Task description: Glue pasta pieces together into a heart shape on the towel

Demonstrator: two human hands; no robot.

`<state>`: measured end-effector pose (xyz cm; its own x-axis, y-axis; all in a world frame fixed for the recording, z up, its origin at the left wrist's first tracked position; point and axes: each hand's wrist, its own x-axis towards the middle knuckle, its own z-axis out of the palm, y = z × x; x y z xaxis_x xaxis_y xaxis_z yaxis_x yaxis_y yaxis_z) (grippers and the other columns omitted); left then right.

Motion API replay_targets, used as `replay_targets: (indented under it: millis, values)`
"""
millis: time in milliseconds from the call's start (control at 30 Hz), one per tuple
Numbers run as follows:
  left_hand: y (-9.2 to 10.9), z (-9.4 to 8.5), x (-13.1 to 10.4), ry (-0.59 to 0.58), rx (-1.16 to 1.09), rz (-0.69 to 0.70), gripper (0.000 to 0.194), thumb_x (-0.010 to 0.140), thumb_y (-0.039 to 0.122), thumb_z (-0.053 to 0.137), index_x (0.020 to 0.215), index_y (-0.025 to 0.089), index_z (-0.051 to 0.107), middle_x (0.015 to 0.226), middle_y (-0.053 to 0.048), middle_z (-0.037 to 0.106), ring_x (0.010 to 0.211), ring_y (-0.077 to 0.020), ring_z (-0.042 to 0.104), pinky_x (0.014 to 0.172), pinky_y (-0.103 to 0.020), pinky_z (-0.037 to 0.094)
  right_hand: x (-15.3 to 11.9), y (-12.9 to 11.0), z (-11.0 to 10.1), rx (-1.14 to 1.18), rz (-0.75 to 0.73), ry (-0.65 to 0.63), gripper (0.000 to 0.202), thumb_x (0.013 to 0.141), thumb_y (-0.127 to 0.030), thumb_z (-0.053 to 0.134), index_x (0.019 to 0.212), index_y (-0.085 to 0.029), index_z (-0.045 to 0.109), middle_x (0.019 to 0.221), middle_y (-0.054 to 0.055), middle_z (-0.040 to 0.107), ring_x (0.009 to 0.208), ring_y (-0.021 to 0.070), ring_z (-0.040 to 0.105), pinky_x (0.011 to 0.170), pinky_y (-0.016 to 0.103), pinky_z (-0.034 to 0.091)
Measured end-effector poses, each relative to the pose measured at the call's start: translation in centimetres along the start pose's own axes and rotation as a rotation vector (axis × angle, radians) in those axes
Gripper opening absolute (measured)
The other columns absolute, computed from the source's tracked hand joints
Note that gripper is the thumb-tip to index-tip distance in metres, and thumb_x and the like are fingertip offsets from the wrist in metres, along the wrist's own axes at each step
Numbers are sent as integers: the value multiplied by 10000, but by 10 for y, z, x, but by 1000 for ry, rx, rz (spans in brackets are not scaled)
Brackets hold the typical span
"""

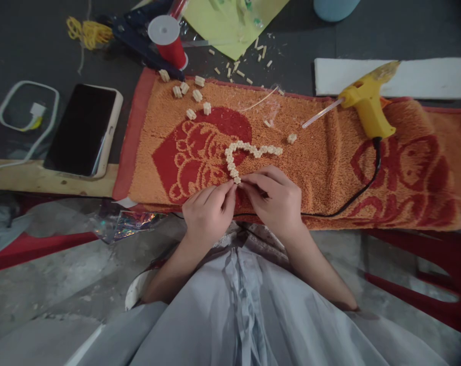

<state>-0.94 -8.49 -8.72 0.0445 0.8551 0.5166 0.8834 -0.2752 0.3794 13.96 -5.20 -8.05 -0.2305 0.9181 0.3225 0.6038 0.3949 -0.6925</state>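
A curved chain of small cream pieces (231,158) lies on the orange and red towel (314,173), bent like a partial heart. Its lower end is pinched between the fingertips of my left hand (209,211) and my right hand (275,200), which nearly meet there. Both hands are closed at the towel's front edge. One loose cream cluster (292,138) rests to the right of the chain. Several more clusters (197,95) are scattered at the towel's upper left.
A yellow glue gun (369,104) leans on a white foam strip (443,79) at right, its black cord crossing the towel. At left are a phone (81,129) and white cable (57,114). Behind stand a red thread spool (171,53), yellow-green paper (230,25) and small cut bits.
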Motion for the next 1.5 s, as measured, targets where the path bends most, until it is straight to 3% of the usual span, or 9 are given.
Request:
replay_targets:
  millis: [1500]
  values:
    - [-2,1,1,38,33,31,125,909,225,617,908,176,732,692,-14,742,579,-113,666,582,-231,475,-1,1,1,-13,9,-10,161,913,-206,581,905,-214,742,853,39,686,768,149,650,686,270,526]
